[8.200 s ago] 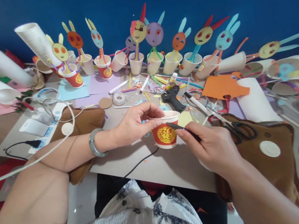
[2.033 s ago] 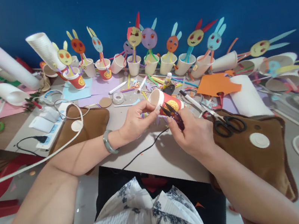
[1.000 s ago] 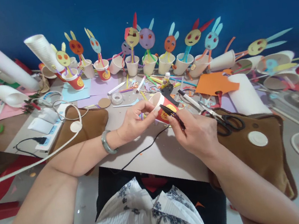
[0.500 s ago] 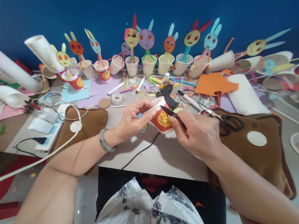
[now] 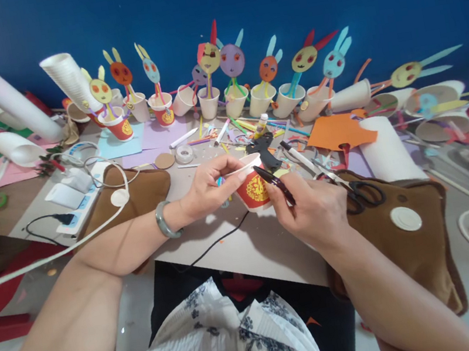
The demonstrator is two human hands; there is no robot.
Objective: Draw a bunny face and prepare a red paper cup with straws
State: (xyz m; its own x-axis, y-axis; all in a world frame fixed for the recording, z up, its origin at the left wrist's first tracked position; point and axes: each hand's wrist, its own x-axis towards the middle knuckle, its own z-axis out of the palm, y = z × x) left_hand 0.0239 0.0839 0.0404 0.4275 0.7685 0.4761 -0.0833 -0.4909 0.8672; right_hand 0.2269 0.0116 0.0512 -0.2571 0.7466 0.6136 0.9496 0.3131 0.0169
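Observation:
My left hand (image 5: 212, 189) pinches the rim of a red and white paper cup (image 5: 255, 189) with a yellow printed emblem, thumb outside and fingers partly behind the rim. The cup is held tilted above the near part of the table. In my right hand (image 5: 313, 204) is a black, pointed, knife-like tool (image 5: 274, 181); its exact kind I cannot make out. The tip lies at the upper right of the cup, near the rim; whether it touches is unclear. My right fingers are wrapped round its handle and come close to the cup's right side.
Behind stands a row of paper cups with paper rabbit figures (image 5: 233, 63). Paper scraps, markers, clear tape (image 5: 184, 155) and a black glue gun (image 5: 264, 150) lie before them. Scissors (image 5: 364, 195) rest on a brown pouch (image 5: 401, 256) at right. A power strip (image 5: 77, 209) with cables is left.
The black tool's tip has shifted slightly and more of its dark body shows. The cup stays in my left hand, almost unmoved. The whole view has shifted a little.

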